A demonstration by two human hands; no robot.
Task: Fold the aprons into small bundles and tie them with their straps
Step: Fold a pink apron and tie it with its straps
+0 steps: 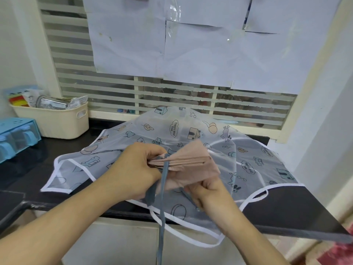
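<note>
A pink apron (pixel 193 161) is folded into a thick bundle and held above the counter. My left hand (pixel 137 169) grips its left end. A grey-blue strap (pixel 163 190) crosses over the bundle and hangs down past the counter edge. My right hand (pixel 208 190) is under the bundle's right side, fingers curled round the fabric and a length of strap. Beneath both hands a translucent printed apron (pixel 248 161) with white trim lies spread flat on the black counter (pixel 298 211).
A cream basket (pixel 57 121) with packets stands at the back left, and a blue plastic box (pixel 17 136) sits left of it. Behind the counter is a slatted window (pixel 172 96) partly covered with paper sheets. White straps of the printed apron hang over the front edge.
</note>
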